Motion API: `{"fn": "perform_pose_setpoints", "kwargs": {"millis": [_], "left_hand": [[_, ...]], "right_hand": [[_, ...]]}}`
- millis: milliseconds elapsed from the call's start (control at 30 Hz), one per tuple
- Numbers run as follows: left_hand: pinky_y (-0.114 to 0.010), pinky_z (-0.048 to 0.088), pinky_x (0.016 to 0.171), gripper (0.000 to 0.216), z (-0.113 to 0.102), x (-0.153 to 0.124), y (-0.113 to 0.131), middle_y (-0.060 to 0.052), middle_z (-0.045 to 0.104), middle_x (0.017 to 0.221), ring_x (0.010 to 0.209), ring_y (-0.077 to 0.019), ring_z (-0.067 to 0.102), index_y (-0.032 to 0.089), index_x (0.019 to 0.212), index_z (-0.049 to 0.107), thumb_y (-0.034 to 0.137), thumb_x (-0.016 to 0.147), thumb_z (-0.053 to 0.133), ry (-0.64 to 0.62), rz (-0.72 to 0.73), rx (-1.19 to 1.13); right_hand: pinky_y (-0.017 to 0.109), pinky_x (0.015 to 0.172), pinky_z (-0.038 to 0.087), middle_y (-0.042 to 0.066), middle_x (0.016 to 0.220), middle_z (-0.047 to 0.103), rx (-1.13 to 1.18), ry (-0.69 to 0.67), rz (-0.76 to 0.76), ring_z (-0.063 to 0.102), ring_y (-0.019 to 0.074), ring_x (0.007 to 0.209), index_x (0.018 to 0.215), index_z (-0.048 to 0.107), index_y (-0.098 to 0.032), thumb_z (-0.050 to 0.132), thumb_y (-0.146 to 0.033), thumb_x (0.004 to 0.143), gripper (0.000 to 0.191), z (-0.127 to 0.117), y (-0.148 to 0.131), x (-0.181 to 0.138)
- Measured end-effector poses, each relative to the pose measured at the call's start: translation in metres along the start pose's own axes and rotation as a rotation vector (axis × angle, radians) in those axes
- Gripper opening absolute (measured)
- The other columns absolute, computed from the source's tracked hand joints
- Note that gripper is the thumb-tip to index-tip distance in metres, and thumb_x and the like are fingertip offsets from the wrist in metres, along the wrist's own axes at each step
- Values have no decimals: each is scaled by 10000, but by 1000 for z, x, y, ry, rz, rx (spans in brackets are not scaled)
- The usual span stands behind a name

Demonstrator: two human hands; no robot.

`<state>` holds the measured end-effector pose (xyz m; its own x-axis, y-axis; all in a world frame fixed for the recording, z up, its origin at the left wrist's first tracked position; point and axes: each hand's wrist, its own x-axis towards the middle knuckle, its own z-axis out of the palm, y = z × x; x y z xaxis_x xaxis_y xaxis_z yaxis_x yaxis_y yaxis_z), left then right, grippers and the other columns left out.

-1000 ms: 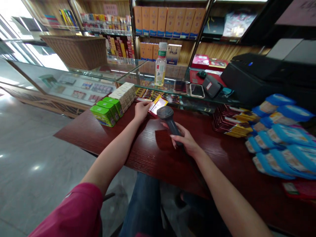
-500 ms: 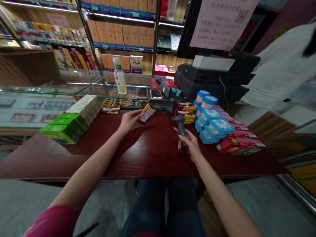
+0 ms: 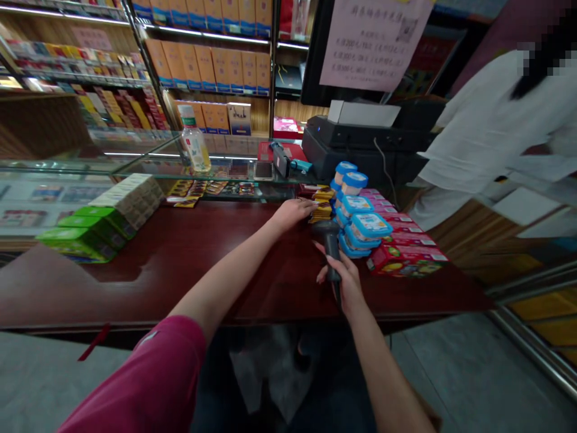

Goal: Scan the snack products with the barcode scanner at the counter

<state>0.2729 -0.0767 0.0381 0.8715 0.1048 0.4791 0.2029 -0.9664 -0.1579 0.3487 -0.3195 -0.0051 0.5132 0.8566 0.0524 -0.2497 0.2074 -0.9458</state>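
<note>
My left hand (image 3: 294, 215) reaches to the stack of yellow-and-maroon packets (image 3: 321, 211) on the dark red counter. Its fingers are closed at the stack's left edge on a packet, and the fingertips are partly hidden. In my right hand (image 3: 343, 273) is a dark grey barcode scanner (image 3: 332, 248), held upright by its handle, its head just in front of the stack. Immediately right of the packets, blue-lidded tubs (image 3: 370, 225) are piled up. Beyond those stands a row of red boxes (image 3: 408, 258).
Green boxes (image 3: 85, 234) and pale boxes (image 3: 135, 195) line the counter's left. More small packets (image 3: 187, 192) lie by the glass case, with a drink bottle (image 3: 196, 141) on top. A black cash register (image 3: 356, 147) stands behind the tubs. A person in white (image 3: 487, 126) is at right.
My left hand has moved right, from mid-counter, where it held up a packet, to the stack. My right hand still holds the scanner. The view has turned right.
</note>
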Motion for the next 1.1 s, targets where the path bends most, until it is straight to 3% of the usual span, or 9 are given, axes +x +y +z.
{"fn": "perform_pose_setpoints", "kwargs": {"millis": [200,300,400,500,633,733,833,900,1100], "left_hand": [[-402,407,1258,549,18,-8,-2,-161,588,1557,1520,-229,487,145,1542,538,75,998,505,38,13,-130],[-469,279,1332,604,10,-37,-6,-124,482,1652,1611,-221,327,187,1610,449,78,1016,446,103,2,-148],[-444,277,1334,631,-14,-94,-25,-99,430,1688,1618,-218,310,206,1640,406,98,1019,427,99,-147,-101],[-454,257,1339,653,-48,-167,-62,-112,392,1707,1620,-256,310,198,1643,411,130,995,460,133,-428,-25],[-454,255,1337,680,-86,-251,-121,-115,393,1708,1604,-269,343,194,1645,409,97,972,424,153,-710,59],[-464,327,1301,721,-93,-287,-155,-180,400,1693,1583,-297,378,106,1645,380,45,928,425,134,-879,78],[-479,381,1264,698,-84,-302,-176,-232,445,1651,1551,-319,429,55,1618,404,45,922,467,55,-1021,38],[-477,376,1266,607,-78,-305,-183,-235,516,1597,1545,-322,440,54,1548,514,70,942,498,1,-1057,10],[-562,344,1275,306,-74,-303,-182,-112,708,1415,1512,-346,483,264,1201,812,195,947,655,13,-897,-39]], "right_hand": [[318,474,536,168,1470,668,-32,-34,44,649,124,475,1168,748,-210,814,-429,806,428,0,-5,-1],[326,498,547,166,1487,655,-71,-77,73,666,135,508,1187,746,-217,823,-434,808,443,2,-6,2],[317,524,556,154,1524,627,-99,-109,73,678,132,549,1220,726,-232,848,-411,794,478,14,-3,9],[306,547,556,146,1527,627,-79,-182,91,678,123,580,1208,736,-233,835,-400,803,448,42,3,19],[290,572,557,132,1513,642,-3,-310,178,689,125,623,1169,762,-231,808,-396,799,409,103,18,35],[268,584,554,125,1485,666,33,-415,236,702,125,645,1162,772,-227,807,-396,783,417,152,35,50],[261,584,558,125,1444,696,49,-497,282,722,137,659,1142,778,-225,823,-388,757,421,188,51,65],[274,603,578,120,1450,692,49,-536,299,737,150,676,1145,772,-233,825,-374,753,419,200,59,73],[280,608,562,118,1512,646,95,-524,303,690,128,664,1160,745,-233,750,-376,827,363,194,66,78]]}}
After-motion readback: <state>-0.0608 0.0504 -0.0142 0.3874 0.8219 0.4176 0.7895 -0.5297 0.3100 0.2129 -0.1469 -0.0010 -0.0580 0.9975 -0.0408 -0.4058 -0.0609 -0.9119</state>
